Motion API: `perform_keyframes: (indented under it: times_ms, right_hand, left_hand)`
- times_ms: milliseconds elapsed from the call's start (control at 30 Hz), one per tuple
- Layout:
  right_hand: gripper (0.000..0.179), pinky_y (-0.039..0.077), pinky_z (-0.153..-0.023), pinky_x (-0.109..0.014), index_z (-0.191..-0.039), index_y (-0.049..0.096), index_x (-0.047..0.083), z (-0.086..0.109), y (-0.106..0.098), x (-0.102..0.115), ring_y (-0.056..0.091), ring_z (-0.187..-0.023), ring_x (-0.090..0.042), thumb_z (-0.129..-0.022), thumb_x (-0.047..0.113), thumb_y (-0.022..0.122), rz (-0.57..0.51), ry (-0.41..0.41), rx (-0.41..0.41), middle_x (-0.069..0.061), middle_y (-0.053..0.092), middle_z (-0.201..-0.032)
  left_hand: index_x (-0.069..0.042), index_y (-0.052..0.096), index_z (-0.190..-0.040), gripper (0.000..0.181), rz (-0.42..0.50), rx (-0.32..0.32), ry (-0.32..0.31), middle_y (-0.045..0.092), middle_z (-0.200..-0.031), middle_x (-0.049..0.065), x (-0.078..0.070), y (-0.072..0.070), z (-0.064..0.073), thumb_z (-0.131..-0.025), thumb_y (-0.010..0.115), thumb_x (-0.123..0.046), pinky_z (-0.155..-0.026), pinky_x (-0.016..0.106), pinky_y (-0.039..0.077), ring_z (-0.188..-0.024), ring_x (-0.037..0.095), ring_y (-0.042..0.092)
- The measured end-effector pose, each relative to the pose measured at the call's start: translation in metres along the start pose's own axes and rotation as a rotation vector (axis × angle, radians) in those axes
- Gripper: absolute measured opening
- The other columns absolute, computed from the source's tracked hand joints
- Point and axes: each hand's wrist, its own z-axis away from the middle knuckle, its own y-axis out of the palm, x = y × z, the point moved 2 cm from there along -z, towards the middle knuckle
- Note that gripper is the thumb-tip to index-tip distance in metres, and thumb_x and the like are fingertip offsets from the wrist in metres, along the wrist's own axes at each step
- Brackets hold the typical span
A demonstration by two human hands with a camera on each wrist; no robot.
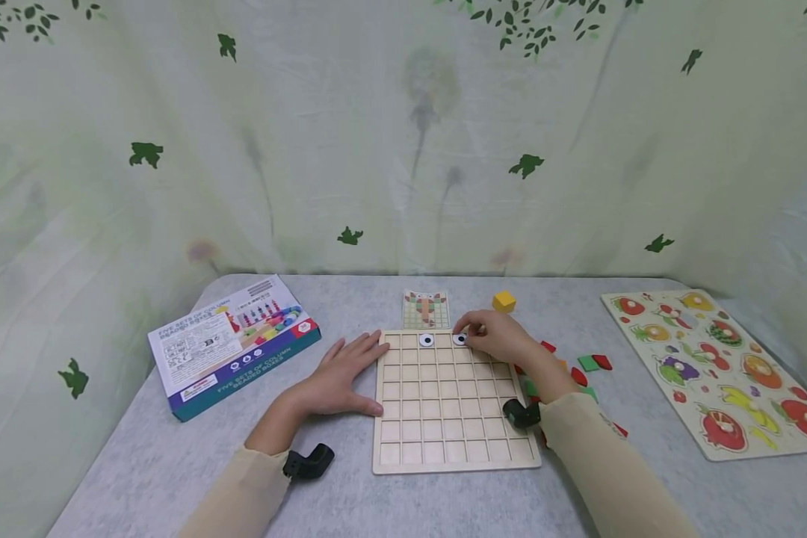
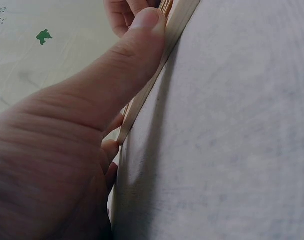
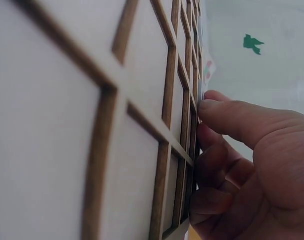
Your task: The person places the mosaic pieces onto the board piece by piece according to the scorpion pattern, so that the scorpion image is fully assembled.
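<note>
The left hand [image 1: 336,382], fingers spread, touches the left edge of a pale wooden grid board [image 1: 437,431] on the bench [image 1: 343,504]. A white eye tile [image 1: 427,340] shows whole in its top row; the right hand [image 1: 504,336] pinches a second eye tile [image 1: 457,340], partly covered. The right forearm [image 1: 557,379] partly hides red and green tiles [image 1: 588,363].
</note>
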Motion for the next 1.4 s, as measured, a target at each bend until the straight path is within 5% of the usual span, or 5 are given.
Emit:
perform_keyframes:
  times_ms: [1000,1400]
  right_hand:
    - [0.022,0.041,-0.067,-0.03,-0.098,0.065,0.015,-0.001,0.001,0.002,0.05,-0.071,-0.017,-0.088,0.029,0.078,0.028,0.056,-0.056,-0.002,0.056,-0.079]
    - [0.022,0.054,-0.066,-0.031,-0.115,0.064,0.014,0.008,-0.004,-0.002,0.062,-0.072,-0.019,-0.099,0.03,0.063,-0.136,0.074,-0.031,-0.008,0.066,-0.101]
  left_hand:
    - [-0.016,0.029,-0.159,0.106,0.003,0.001,0.003,0.014,-0.17,0.008,-0.001,-0.001,0.0,-0.075,0.08,-0.059,-0.124,0.063,0.0,-0.157,0.034,0.01]
    - [-0.017,0.029,-0.159,0.106,0.0,0.004,-0.008,0.014,-0.17,0.007,-0.001,0.0,0.001,-0.075,0.08,-0.059,-0.124,0.062,0.0,-0.157,0.033,0.01]
